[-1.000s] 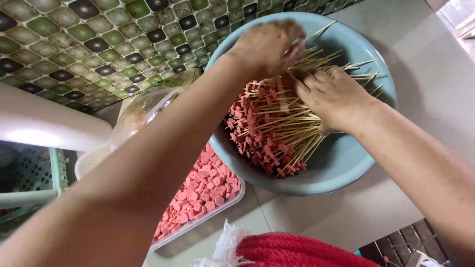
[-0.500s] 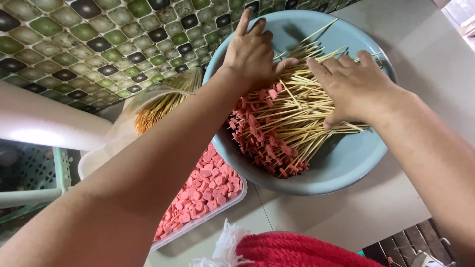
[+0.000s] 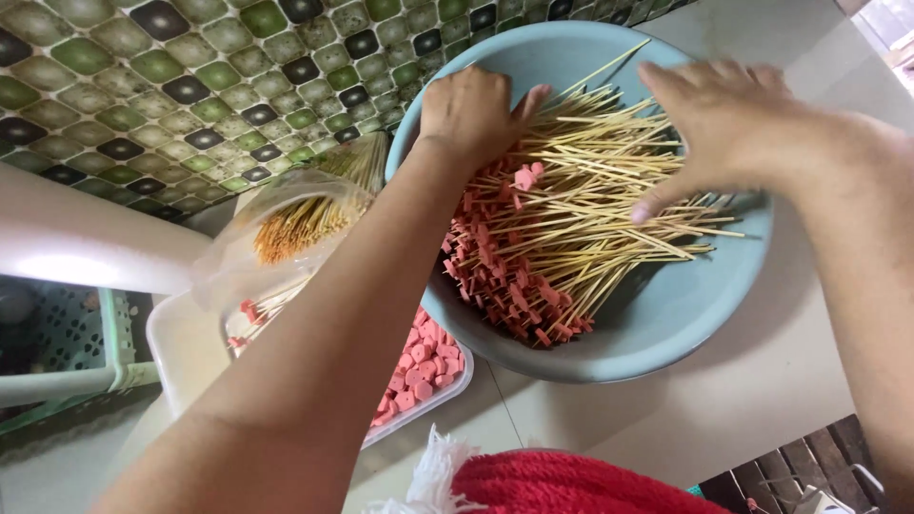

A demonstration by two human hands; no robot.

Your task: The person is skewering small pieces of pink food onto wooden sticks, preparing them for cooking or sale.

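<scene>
A light blue bowl (image 3: 685,314) on the counter holds a heap of thin bamboo skewers (image 3: 590,190), each tipped with small pink sausage pieces (image 3: 495,286). My left hand (image 3: 471,114) rests on the left side of the heap, its fingers curled over the skewers near the bowl's rim. My right hand (image 3: 724,124) lies spread over the skewer ends on the right, fingers apart and pressing down on the sticks. Whether either hand grips any skewer is hidden by the hands themselves.
A clear plastic bag of bare skewers (image 3: 295,224) lies left of the bowl. Under my left arm sits a white tray (image 3: 181,362) of pink sausage slices (image 3: 424,362). A red cloth (image 3: 562,485) lies at the front edge. Green mosaic tiles (image 3: 143,86) cover the wall.
Both hands have shifted over the heap: the left has slid toward the bowl's left rim, the right has spread out over the skewer ends on the right.
</scene>
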